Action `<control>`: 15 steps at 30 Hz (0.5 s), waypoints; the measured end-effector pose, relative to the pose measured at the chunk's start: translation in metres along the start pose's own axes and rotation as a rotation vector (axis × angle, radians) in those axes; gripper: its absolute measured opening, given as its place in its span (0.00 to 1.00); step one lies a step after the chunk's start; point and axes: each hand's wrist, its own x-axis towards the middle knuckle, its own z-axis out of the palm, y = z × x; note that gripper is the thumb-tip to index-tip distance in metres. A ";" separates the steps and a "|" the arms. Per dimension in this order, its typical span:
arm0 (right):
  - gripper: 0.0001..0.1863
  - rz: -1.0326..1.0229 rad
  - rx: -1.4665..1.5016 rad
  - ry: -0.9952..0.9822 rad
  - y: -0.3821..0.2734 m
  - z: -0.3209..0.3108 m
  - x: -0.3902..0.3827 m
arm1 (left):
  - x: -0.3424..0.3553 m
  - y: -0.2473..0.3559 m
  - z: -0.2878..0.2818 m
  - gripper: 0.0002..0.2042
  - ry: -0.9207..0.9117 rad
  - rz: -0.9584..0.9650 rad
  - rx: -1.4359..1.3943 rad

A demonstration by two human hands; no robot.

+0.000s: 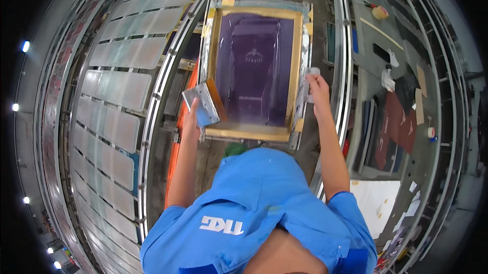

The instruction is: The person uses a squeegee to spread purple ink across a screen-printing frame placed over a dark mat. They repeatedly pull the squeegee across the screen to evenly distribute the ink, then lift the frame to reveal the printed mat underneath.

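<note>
My left hand (191, 117) is closed on a squeegee (204, 105) with a metal holder and an orange-brown blade. It is tilted over the lower left corner of a screen printing frame (254, 135). Dark purple mesh (254, 65) fills the frame, with glossy streaks of ink along both sides and faint pale markings in its middle. On the frame's right side my right hand (319, 91) grips a pale handle (312, 73). Its fingers are bent around it, and the palm side is hidden.
Left of me runs a rail (163, 78) beside long rows of pale flat panels (122, 88). Another rail (341, 70) borders a grey bench (373, 35) on my right, carrying a tape roll (379, 12), a phone (381, 52), dark red sheets (391, 126) and a white board (375, 205).
</note>
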 end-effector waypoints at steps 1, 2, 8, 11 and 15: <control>0.11 -0.030 0.032 -0.010 0.001 0.007 0.013 | 0.012 0.007 0.004 0.33 0.028 -0.029 0.031; 0.11 -0.062 0.065 -0.018 0.003 0.014 0.022 | 0.021 0.014 0.008 0.32 0.054 -0.056 0.062; 0.11 0.001 0.040 -0.050 0.012 0.008 0.033 | 0.014 0.011 0.028 0.29 0.097 -0.048 0.033; 0.10 -0.046 0.067 -0.038 0.012 0.010 0.070 | 0.045 -0.003 0.048 0.28 0.105 -0.011 0.030; 0.09 -0.052 0.083 0.044 0.049 0.094 0.099 | 0.129 0.017 -0.019 0.26 0.060 -0.009 0.028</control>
